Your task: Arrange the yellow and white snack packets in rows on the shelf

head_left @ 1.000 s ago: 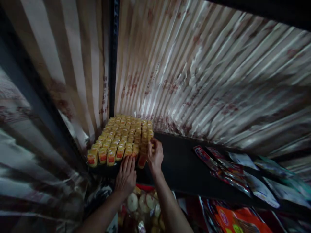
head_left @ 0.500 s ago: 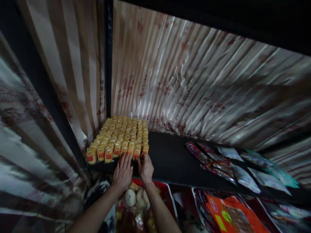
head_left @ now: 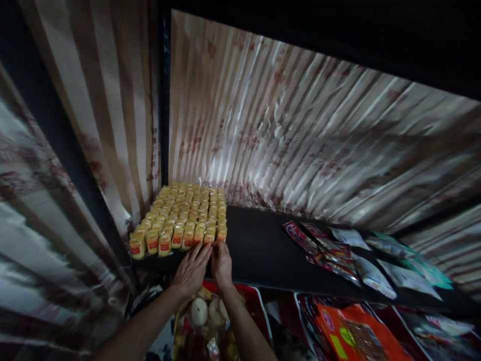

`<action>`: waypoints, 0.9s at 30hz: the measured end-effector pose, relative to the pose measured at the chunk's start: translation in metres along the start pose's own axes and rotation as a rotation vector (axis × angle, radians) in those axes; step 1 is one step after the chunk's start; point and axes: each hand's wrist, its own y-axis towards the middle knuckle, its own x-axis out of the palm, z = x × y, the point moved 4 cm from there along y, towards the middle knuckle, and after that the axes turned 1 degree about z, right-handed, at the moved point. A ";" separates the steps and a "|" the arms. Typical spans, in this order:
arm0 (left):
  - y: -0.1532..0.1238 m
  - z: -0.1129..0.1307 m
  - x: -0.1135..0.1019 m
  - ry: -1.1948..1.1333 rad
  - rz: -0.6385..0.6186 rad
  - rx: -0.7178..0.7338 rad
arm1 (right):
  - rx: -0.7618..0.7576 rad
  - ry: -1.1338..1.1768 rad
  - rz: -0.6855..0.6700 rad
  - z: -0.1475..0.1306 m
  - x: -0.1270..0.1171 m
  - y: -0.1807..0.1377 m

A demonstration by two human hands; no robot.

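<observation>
A tight block of several small yellow packs with red labels (head_left: 182, 218) stands on the left end of a dark shelf (head_left: 259, 250). My left hand (head_left: 191, 268) lies flat at the shelf's front edge, fingers stretched out and touching the front row of packs. Beside it, my right hand (head_left: 221, 263) rests with its fingers together against the front right packs; it holds nothing that I can see.
Flat foil sachets (head_left: 330, 248) lie in a row on the right part of the shelf. Striped paper (head_left: 285, 130) lines the back and left walls. Below hang a bag of round white items (head_left: 205, 316) and orange packets (head_left: 356, 336).
My right hand came from the right side of the block to its front edge, next to my left hand. The front right pack now stands in line with the row.
</observation>
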 end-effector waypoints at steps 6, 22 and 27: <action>0.001 0.001 0.007 0.020 0.000 -0.012 | -0.078 -0.102 -0.004 -0.006 -0.014 0.004; 0.004 -0.001 0.016 0.044 -0.003 -0.023 | -0.279 -0.456 -0.253 -0.034 0.004 0.115; 0.001 0.000 0.020 0.064 0.004 -0.037 | -0.256 -0.412 -0.190 -0.028 0.002 0.120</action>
